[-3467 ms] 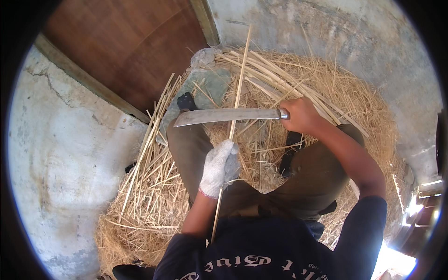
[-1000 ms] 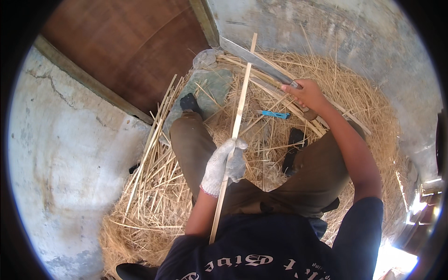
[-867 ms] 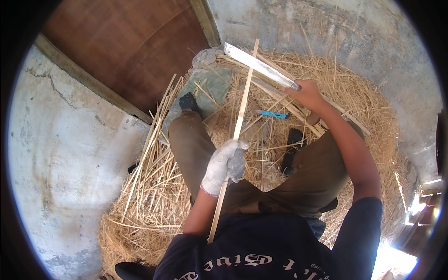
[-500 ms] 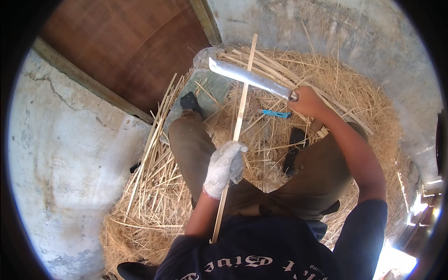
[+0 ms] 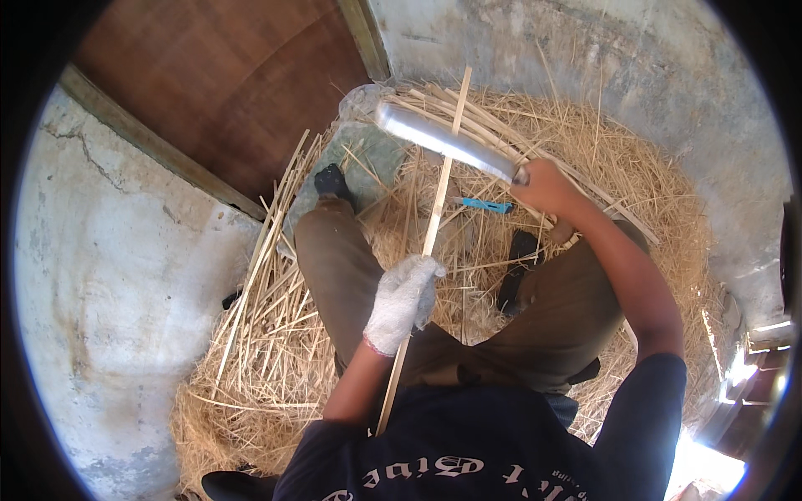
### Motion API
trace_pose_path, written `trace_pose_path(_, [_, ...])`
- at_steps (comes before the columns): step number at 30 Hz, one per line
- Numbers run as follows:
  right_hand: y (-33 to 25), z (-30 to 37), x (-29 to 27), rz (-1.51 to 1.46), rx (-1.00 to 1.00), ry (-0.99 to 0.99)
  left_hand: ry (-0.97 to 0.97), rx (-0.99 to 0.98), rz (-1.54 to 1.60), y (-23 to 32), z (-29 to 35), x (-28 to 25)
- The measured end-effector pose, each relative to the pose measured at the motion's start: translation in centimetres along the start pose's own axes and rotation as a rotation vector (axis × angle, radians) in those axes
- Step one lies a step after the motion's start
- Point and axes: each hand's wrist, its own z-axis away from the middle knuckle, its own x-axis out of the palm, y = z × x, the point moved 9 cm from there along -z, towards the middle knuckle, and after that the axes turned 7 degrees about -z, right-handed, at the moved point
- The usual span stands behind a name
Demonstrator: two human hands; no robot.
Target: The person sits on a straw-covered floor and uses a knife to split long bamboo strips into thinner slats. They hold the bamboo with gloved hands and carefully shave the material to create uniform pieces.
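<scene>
A white glove covers my left hand (image 5: 403, 302), which is closed around a long, pale wooden strip (image 5: 437, 209), probably split bamboo. The strip slants from beside my body up and away between my knees. My bare right hand (image 5: 551, 194) grips the handle of a machete (image 5: 447, 144). Its broad, shiny blade points left and crosses the strip near the far end; motion blurs it a little. Whether the edge touches the strip I cannot tell. Beyond my right foot a blue box cutter (image 5: 487, 204) lies on the shavings.
Shavings (image 5: 618, 175) cover the floor around my legs. Several cut strips (image 5: 266, 275) are piled on the left, and more strips (image 5: 501, 138) lie at the far side. A plastered wall (image 5: 125, 284) and a brown wooden door (image 5: 225, 92) stand close by.
The machete's blade has shifted slightly along the strip toward me and is more blurred. The strip's far end has tipped a little to the right. Both hands keep their holds.
</scene>
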Motion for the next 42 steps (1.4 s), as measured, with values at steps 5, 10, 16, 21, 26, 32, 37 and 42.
trace_pose_path(5, [0.1,0.4,0.9,0.038,0.086,-0.062,0.049,0.002,-0.099,-0.2,-0.3,-0.5])
trace_pose_path(10, [-1.7,1.9,2.3,0.061,0.062,-0.151,0.07,-0.017,-0.166,0.1,-0.2,0.1])
trace_pose_path(16, [-0.2,1.3,1.5,-0.023,0.211,-0.049,0.103,-0.003,-0.229,0.5,-0.2,-0.2])
trace_pose_path(21, [-1.0,1.8,3.1,0.117,0.046,-0.198,0.121,-0.056,-0.206,-1.4,-0.2,-1.0])
trace_pose_path(26, [0.1,1.6,2.8,-0.014,0.189,-0.095,0.137,-0.04,-0.221,-0.1,-0.4,-0.2])
trace_pose_path(32, [0.0,1.4,2.6,-0.135,0.27,-0.141,0.155,-0.084,-0.229,0.1,-0.5,-0.1])
trace_pose_path(37, [-0.5,2.0,3.4,-0.015,0.268,-0.205,0.139,-0.092,-0.217,-0.1,-0.5,-0.2])
trace_pose_path(42, [-0.4,2.2,3.4,-0.039,0.293,-0.191,0.161,-0.031,-0.259,0.5,-1.4,-0.1])
